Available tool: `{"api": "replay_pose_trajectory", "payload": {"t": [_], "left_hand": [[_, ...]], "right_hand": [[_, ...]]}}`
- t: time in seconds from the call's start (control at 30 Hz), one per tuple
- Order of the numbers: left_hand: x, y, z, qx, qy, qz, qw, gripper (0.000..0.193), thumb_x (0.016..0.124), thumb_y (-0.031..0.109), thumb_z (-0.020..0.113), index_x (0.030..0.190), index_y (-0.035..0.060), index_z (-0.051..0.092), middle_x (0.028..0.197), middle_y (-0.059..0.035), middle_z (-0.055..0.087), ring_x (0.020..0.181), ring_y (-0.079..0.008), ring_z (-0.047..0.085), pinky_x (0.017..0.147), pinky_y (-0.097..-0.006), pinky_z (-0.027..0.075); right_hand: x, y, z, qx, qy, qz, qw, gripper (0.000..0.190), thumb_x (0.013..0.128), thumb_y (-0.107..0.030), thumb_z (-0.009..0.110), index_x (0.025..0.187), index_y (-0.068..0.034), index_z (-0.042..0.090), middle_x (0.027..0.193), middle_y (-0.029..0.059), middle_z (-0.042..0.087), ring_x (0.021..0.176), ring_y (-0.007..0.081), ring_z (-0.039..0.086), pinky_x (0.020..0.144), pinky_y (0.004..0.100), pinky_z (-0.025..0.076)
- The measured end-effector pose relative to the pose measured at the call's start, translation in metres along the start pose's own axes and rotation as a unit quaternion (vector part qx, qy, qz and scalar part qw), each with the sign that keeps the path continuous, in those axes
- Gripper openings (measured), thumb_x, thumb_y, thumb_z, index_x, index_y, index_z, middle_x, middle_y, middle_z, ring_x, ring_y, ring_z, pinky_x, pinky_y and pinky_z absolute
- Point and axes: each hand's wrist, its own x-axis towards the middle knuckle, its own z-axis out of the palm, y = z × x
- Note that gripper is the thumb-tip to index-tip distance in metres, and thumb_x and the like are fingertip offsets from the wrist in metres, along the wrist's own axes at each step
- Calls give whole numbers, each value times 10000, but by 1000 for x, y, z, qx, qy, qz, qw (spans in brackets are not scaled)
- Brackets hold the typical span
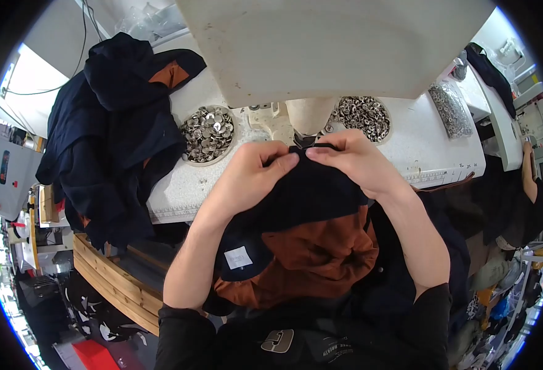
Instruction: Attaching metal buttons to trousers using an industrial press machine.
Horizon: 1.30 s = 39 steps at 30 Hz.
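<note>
Both my hands grip the edge of a dark navy garment [317, 199] with a rust-brown lining. My left hand [264, 171] pinches that edge between thumb and fingers, left of the snap-fastening machine's head [311, 118]. On the other side, my right hand [354, 159] pinches the same edge, thumb on top. The held edge lies right at the machine's dark metal die [305, 140]; whether a snap sits in it is hidden. The rest of the garment hangs down over my lap, with a white label [237, 257] showing on its navy part.
Round bowls of metal snap caps [208, 134] and ring-shaped snap parts [364, 118] flank the machine. More navy garments [119, 120] are heaped at left. A clear bag of metal parts [450, 111] lies at right. Wooden boards [114, 282] stand below left. Another person's arm [528, 171] shows far right.
</note>
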Motion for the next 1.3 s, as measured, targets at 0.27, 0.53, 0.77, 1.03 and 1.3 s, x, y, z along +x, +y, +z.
{"api": "replay_pose_trajectory", "payload": {"t": [0.27,0.53,0.77,1.03,1.3], "left_hand": [[8,-2,0,-15,50,-48,997,233,885,157,621,761,-38,597,627,73,466,619,-10,379,517,-209,306],[14,1,-4,-26,11,-62,998,239,867,189,651,775,-26,600,632,71,474,612,-14,381,525,-210,309],[17,3,-9,-5,-27,-109,994,242,865,224,649,779,4,594,637,74,478,613,-19,386,533,-219,308],[21,-10,-11,-43,-56,-80,994,216,874,225,633,828,16,602,712,60,545,664,-19,449,601,-198,361],[23,-46,-6,-84,-31,46,995,188,898,188,600,891,2,632,742,46,581,680,-31,497,622,-198,395]], "right_hand": [[8,-1,-1,-12,-3,13,1000,192,846,-101,621,723,46,618,661,-42,470,640,31,406,569,221,324],[9,-5,-4,-14,-14,22,1000,209,818,-147,649,703,26,623,621,-71,431,587,13,370,515,210,288],[12,-9,-10,21,-81,44,996,235,832,-206,674,867,26,677,742,-10,633,643,28,537,566,193,410],[16,1,-13,14,-88,28,996,267,847,-207,668,956,36,666,828,27,668,706,56,595,631,214,463],[13,17,-17,18,-70,5,997,195,893,-173,612,977,-1,650,863,-7,644,773,55,562,703,214,443]]}}
